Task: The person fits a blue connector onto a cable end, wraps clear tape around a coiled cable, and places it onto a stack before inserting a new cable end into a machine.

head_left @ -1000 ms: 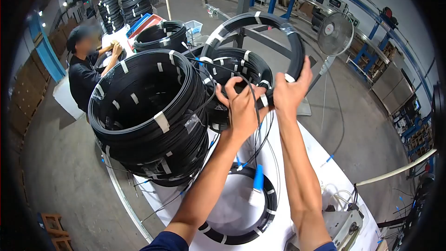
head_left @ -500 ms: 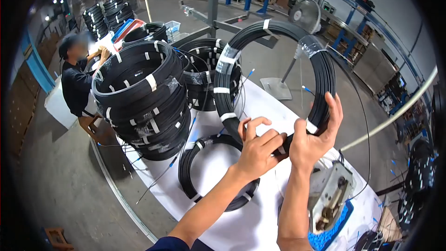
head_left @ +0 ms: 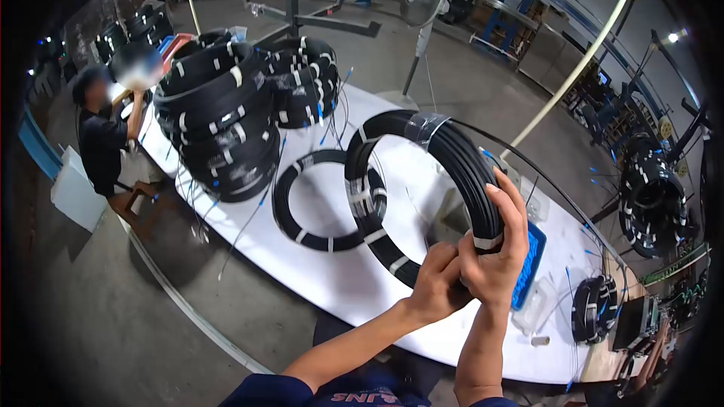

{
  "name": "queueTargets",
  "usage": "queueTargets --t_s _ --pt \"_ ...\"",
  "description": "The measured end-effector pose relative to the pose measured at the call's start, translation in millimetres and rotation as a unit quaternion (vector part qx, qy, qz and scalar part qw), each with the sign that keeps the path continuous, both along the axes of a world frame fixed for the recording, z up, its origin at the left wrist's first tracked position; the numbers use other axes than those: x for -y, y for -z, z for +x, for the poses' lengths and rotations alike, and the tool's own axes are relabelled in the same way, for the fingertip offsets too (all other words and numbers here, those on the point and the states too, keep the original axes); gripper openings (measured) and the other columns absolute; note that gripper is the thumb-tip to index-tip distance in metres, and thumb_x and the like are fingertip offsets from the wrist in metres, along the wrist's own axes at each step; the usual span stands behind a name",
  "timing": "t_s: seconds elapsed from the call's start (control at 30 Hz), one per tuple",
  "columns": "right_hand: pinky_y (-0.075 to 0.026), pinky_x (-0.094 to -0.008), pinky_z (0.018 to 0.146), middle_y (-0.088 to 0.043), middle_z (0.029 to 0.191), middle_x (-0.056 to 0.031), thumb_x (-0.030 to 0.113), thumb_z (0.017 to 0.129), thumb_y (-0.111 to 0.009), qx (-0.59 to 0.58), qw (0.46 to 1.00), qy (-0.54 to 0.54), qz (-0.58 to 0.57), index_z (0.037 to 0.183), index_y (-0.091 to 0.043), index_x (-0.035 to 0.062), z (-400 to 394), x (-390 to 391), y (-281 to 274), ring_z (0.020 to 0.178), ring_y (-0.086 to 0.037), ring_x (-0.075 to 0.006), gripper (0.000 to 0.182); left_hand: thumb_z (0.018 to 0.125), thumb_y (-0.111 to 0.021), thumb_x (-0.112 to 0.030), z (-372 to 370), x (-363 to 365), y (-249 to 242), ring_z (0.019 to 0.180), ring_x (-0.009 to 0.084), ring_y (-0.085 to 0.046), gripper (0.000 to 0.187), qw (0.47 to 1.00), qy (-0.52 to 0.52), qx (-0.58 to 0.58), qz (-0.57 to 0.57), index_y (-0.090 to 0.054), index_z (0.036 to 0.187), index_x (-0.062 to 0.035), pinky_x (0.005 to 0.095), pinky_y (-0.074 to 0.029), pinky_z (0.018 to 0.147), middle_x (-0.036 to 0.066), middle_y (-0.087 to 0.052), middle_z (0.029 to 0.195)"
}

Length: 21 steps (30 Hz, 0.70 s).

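A thick black cable coil (head_left: 460, 158) with white bands and a clear wrap at its top is held up, tilted, above the white table (head_left: 339, 279). My right hand (head_left: 494, 256) grips its right side near a white band. Fingers of my left hand (head_left: 440, 283) are closed at the coil's lower edge, beside my right hand; the part of the coil between them is hidden. Behind and left of the held coil, another black coil (head_left: 283, 200) lies flat on the table, partly overlapped in view by the held one.
Tall stacks of black coils (head_left: 219, 117) stand at the table's back left. A blue tray (head_left: 534, 264) of small blue pieces and a small coil (head_left: 594, 309) are on the right. Beyond stands a fan (head_left: 422, 0). A co-worker (head_left: 102, 139) is at the far left.
The view has shifted right and down. The held coil is lower and more tilted, and both hands have moved down with it. My left-hand fingers have curled in more, closer to my right hand.
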State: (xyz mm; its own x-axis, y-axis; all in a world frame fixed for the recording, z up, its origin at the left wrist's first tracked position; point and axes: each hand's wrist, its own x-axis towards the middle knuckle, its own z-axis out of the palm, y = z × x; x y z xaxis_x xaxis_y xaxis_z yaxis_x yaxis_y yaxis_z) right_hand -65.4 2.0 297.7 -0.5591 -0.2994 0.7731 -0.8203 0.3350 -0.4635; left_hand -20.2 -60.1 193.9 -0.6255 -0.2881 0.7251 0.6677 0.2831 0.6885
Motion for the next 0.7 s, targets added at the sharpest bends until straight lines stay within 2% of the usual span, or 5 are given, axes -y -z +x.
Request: queueTargets --t_s 0.3,0.43,0.5,0.57,0.7 --pt "-0.046 -0.0414 0.101 -0.055 0.136 -0.0165 -0.014 0.061 -0.055 0.109 0.967 -0.033 0.227 0.134 -0.053 0.0116 47 -35 43 0.122 -0.054 -0.0389 0.078 0.068 -0.087 -0.012 63 -69 65 0.114 0.0268 -0.058 0.076 0.976 0.094 0.1 0.171 -0.047 0.131 0.002 0.0383 -0.048 0.093 0.017 -0.058 0.123" --pt "-0.048 -0.0447 0.097 -0.055 0.135 -0.0141 -0.011 0.062 -0.056 0.097 0.961 -0.027 0.259 0.137 -0.051 0.0153 49 -40 50 0.119 -0.055 -0.0361 0.08 0.068 -0.087 -0.014 67 -57 69 0.11 0.031 -0.061 0.065 0.979 0.072 0.184 0.052 -0.054 0.122 0.0023 0.0398 -0.049 0.091 0.019 -0.061 0.118" --pt "-0.048 -0.0439 0.098 -0.055 0.134 -0.0126 -0.011 0.061 -0.055 0.057 0.96 -0.013 0.273 0.136 -0.052 0.014 50 -43 56 0.118 -0.055 -0.0355 0.079 0.068 -0.083 -0.014 66 -55 66 0.089 0.0342 -0.063 0.048 0.984 0.074 0.144 0.077 -0.06 0.107 0.0024 0.0432 -0.051 0.081 0.019 -0.065 0.096" --pt "-0.047 -0.0432 0.099 -0.056 0.133 -0.0126 -0.011 0.061 -0.055 0.052 0.964 -0.017 0.261 0.135 -0.052 0.0117 46 -46 58 0.119 -0.055 -0.0343 0.078 0.079 -0.076 -0.021 74 -24 54 0.087 0.0331 -0.066 0.034 0.952 0.145 0.256 -0.086 -0.064 0.1 0.0027 0.0408 -0.053 0.079 0.017 -0.068 0.095" --pt "-0.046 -0.0428 0.101 -0.057 0.131 -0.0133 -0.01 0.06 -0.055 0.006 0.965 -0.002 0.261 0.131 -0.054 0.0077 44 -52 63 0.122 -0.054 -0.0326 0.073 0.084 -0.073 -0.017 81 43 38 0.074 0.0184 -0.065 0.018 0.94 0.145 0.308 0.021 -0.07 0.092 -0.0015 0.0331 -0.051 0.069 0.005 -0.068 0.08"
